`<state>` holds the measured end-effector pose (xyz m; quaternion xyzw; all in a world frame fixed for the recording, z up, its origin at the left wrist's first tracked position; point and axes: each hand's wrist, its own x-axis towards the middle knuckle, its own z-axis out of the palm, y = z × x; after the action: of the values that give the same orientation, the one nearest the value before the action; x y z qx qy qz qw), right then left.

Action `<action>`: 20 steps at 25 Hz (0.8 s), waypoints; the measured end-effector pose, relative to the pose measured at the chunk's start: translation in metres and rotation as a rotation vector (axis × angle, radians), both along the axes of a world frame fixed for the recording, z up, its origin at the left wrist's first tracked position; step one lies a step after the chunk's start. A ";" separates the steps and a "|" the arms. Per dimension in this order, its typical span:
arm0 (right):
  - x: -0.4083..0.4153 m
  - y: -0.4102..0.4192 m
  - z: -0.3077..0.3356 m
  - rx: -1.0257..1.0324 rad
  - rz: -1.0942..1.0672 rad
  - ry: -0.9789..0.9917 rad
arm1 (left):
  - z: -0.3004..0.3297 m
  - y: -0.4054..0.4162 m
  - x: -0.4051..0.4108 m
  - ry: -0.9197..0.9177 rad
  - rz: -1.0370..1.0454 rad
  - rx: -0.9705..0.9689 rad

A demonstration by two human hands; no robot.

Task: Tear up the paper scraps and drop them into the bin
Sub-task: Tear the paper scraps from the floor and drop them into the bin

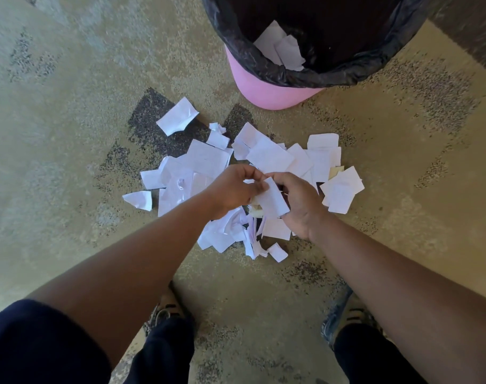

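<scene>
Head view: both hands, left hand and right hand, pinch one paper scrap above the floor pile, near the bin.

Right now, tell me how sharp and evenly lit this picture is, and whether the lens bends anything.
Head view: daylight is soft and even, no glare; the bin interior is dark, though white scraps show inside. The pile of paper scraps is fairly sharp; the left hand and right hand are slightly soft, and the carpet smears toward the edges. Wide-angle distortion splays both forearms outward.
</scene>
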<state>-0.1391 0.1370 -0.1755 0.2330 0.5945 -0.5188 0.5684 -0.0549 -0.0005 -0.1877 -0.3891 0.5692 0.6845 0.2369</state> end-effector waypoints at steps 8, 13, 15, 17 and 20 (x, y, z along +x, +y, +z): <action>0.005 0.033 -0.018 0.099 0.312 0.210 | -0.025 0.004 -0.008 -0.200 0.051 -0.239; -0.002 0.044 -0.013 0.138 0.318 0.277 | -0.054 0.015 -0.016 -0.331 0.125 -0.417; -0.005 0.047 -0.013 0.144 0.315 0.279 | -0.058 0.018 -0.018 -0.426 0.173 -0.478; -0.009 0.050 -0.010 0.142 0.317 0.286 | -0.061 0.019 -0.019 -0.479 0.197 -0.506; -0.012 0.053 -0.008 0.141 0.298 0.287 | -0.054 0.016 -0.016 -0.422 0.270 -0.528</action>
<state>-0.1507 0.1898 -0.1834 0.1052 0.7319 -0.4141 0.5308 -0.0713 0.0157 -0.2415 -0.6413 0.6082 0.4436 0.1483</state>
